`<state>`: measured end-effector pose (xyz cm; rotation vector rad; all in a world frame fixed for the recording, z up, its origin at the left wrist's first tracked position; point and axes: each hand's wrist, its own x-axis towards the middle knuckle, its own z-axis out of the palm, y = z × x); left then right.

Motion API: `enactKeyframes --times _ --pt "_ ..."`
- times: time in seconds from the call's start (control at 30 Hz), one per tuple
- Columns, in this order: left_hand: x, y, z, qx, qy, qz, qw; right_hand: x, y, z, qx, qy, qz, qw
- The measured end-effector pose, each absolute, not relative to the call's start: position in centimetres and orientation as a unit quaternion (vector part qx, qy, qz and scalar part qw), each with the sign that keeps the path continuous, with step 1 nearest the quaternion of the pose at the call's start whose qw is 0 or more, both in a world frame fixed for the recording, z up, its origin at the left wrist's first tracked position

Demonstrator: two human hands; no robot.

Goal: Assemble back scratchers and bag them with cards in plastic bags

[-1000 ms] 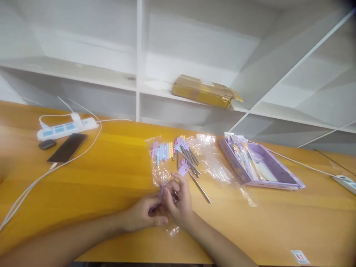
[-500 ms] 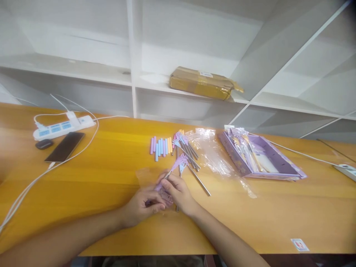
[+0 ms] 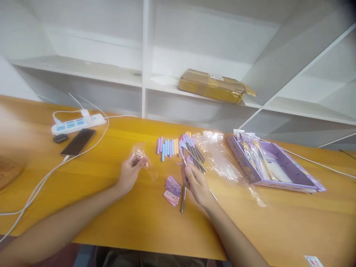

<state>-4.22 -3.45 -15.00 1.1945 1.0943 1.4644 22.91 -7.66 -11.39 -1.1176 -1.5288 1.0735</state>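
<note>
My left hand (image 3: 130,171) pinches a clear plastic bag (image 3: 140,150) above the table, left of the coloured handle sleeves. My right hand (image 3: 196,182) is closed around a back scratcher with a purple hand-shaped head (image 3: 181,151); the fingers hide part of its rod. Behind that hand lies a pile of back scratchers (image 3: 198,154) with metal rods and purple, blue and orange heads. Several purple, blue and orange sleeves (image 3: 167,147) lie in a row beside the pile. Between my hands is a small stack of pink and purple cards (image 3: 172,191), next to a metal rod (image 3: 183,200).
Clear plastic bags (image 3: 222,159) lie right of the pile. A purple tray box (image 3: 294,167) holds bagged items. At the left are a power strip (image 3: 79,123), a phone (image 3: 78,142), a small black case (image 3: 60,138) and white cables. A taped carton (image 3: 214,86) rests on the shelf.
My hands have moved apart, the left toward the left with the clear bag, the right still with the purple back scratcher. The cards now show on the table. The view has shifted slightly left.
</note>
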Motion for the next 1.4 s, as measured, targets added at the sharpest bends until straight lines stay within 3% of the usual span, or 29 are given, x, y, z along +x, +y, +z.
enactKeyframes --times 0.13,0.3,0.57,0.93,1.4 --pt "-4.3 -3.2 -15.0 0.466 0.457 0.612 0.447 22.4 -8.4 -10.3 -0.436 -0.728 0.339 0.407" --pt "-4.4 -3.0 -15.1 0.450 0.466 0.621 0.441 22.1 -8.9 -9.9 -0.376 -0.787 0.340 0.351" --pt "-4.2 -3.1 -15.2 0.429 0.449 0.624 0.476 21.8 -8.1 -11.4 -0.438 -0.799 0.269 0.312" --pt "-3.7 -3.5 -14.8 0.443 0.423 0.592 0.524 22.1 -8.0 -12.1 -0.443 -0.813 0.260 0.275" --pt "-3.6 -3.6 -15.4 0.509 0.410 0.525 0.545 22.3 -7.9 -11.7 -0.446 -0.808 0.230 0.309"
